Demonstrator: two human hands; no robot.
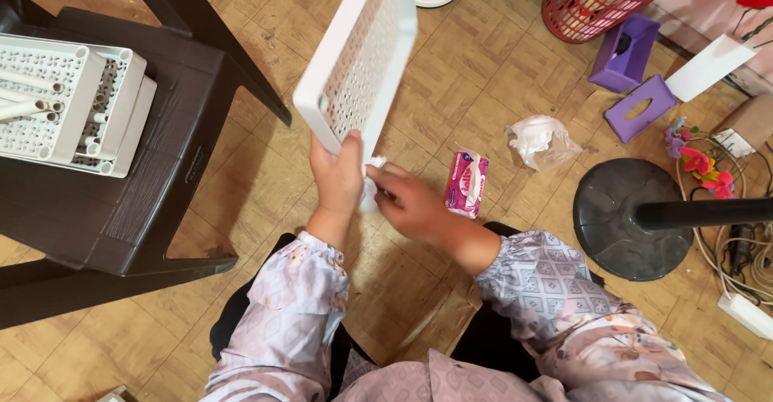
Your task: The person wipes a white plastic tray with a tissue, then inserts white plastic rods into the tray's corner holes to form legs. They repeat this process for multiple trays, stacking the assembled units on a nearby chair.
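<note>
White perforated shelf panel (pixel 358 52) is held up on a tilt in the upper middle of the frame, above the parquet floor (pixel 451 96). Its lower corner is clamped by the left hand (pixel 338 178), whose fingers are wrapped around the rim. A white wipe (pixel 372 185) is pinched in the right hand (pixel 411 203), fingers closed on it, and is pressed against the panel's lower edge just beside the left hand. A pink wet-wipe pack (pixel 466 182) is seen lying on the floor immediately right of the right hand, and a crumpled clear plastic bag (pixel 541 140) is found further to the right. At the left of the frame, a stack of matching white shelf parts with tubes (pixel 68 104) is carried on a dark plastic chair (pixel 161 177). A round black fan base (pixel 632 218) is placed at the right, with purple tissue-box covers (pixel 632 80) and a red basket (pixel 600 0) lying in the upper right corner.
</note>
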